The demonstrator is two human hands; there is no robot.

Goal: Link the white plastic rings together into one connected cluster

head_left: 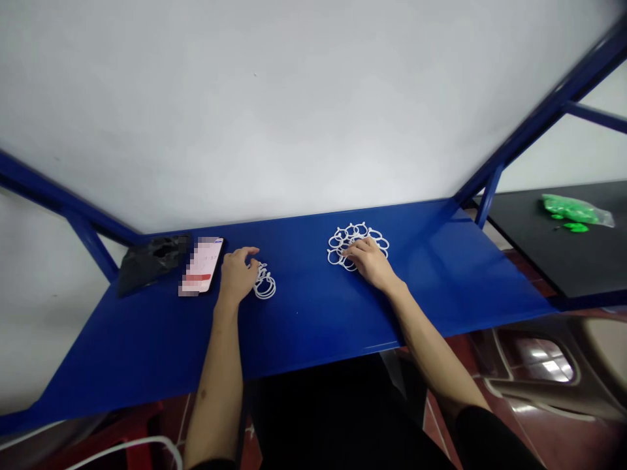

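My left hand [240, 275] is open, its thumb and index finger apart, at the left edge of a small pile of white rings [265, 288]. Its fingertips partly cover that pile. Farther right, thin white rings with small knobs [335, 257] lie flat on the blue table, arranged in a round, flower-like cluster. Over this cluster is my right hand [371, 261], its fingers bent and pressed together on a white ring near the middle. The hand hides part of the cluster, and the exact grip is partly covered.
A phone [203, 266] with a lit screen lies left of my left hand, beside a black plastic bag [153, 261]. The blue table [313, 326] meets a white wall [294, 117]. On a black table [553, 251] at right is a bag of green pieces [571, 209]. A plastic chair [539, 391] stands below.
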